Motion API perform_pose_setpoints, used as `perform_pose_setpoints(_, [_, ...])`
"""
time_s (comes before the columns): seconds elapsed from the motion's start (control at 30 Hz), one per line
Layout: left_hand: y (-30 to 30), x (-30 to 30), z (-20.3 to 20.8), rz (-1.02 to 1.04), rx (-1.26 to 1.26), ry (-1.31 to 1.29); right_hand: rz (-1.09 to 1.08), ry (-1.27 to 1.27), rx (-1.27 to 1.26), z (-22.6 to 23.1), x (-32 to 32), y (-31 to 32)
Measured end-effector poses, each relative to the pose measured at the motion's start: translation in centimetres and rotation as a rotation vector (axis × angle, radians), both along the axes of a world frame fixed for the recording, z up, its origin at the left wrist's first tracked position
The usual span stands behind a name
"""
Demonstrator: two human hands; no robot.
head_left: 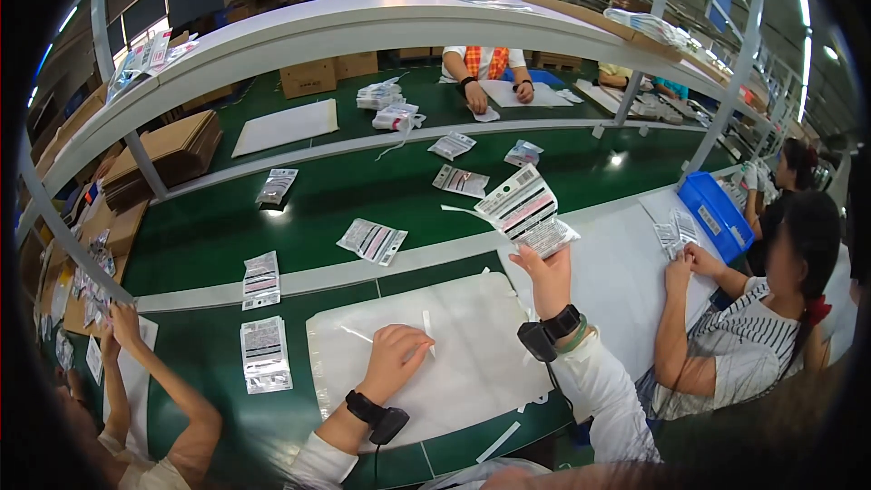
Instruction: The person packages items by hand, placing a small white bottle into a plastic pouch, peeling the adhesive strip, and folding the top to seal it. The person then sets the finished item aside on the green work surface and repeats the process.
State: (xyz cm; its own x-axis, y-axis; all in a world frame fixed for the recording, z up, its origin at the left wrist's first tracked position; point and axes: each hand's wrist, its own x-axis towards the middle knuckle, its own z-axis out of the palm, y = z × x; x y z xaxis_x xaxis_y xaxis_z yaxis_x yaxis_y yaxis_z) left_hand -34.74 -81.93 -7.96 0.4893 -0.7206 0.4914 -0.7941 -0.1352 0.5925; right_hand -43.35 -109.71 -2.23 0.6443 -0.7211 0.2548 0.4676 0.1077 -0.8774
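Raised over the right side of the white work sheet, my right hand grips silver foil pouches with printed labels; they overlap in a fan, and a thin white strip sticks out at their left. My left hand is low over the sheet, fingers curled and thumb pressed to the forefinger, with a narrow white strip at the fingertips. To its left lie a stack of silver pouches and another small pile of pouches. Both wrists wear black devices.
Single pouches lie scattered on the green conveyor belt ahead. A metal rail edges it, and a white shelf spans overhead. People work at left, right and across; a blue bin stands at right.
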Motion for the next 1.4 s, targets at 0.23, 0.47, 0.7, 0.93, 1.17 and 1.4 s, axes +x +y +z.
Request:
perform_pose_setpoints(0.23, [-1.2, 0.1, 0.1, -0.054, -0.017, 0.009, -0.053, -0.065, 0.029, 0.5, -0.6, -1.4])
perform_pose_setpoints(0.47, [-1.7, -0.1, 0.0, -0.042, -0.019, 0.009, -0.105, -0.191, 0.135, 1.0, -0.9, -2.6])
perform_pose_setpoints(0.7, [-2.5, -0.4, -0.5, -0.044, -0.003, -0.001, -0.096, -0.194, 0.153, 0.4, -1.4, -3.5])
perform_pose_setpoints(0.93, [-3.0, -0.6, -0.6, -0.027, 0.002, -0.01, -0.076, -0.194, 0.151, 0.3, -1.6, -4.0])
perform_pose_setpoints(1.17, [-3.8, -0.9, -0.5, -0.033, 0.003, 0.006, -0.087, -0.204, 0.195, 0.6, -1.8, -4.3])
perform_pose_setpoints(1.4, [-4.6, -1.2, -0.8, -0.024, 0.003, -0.015, -0.122, -0.176, 0.141, 0.6, -2.3, -5.1])
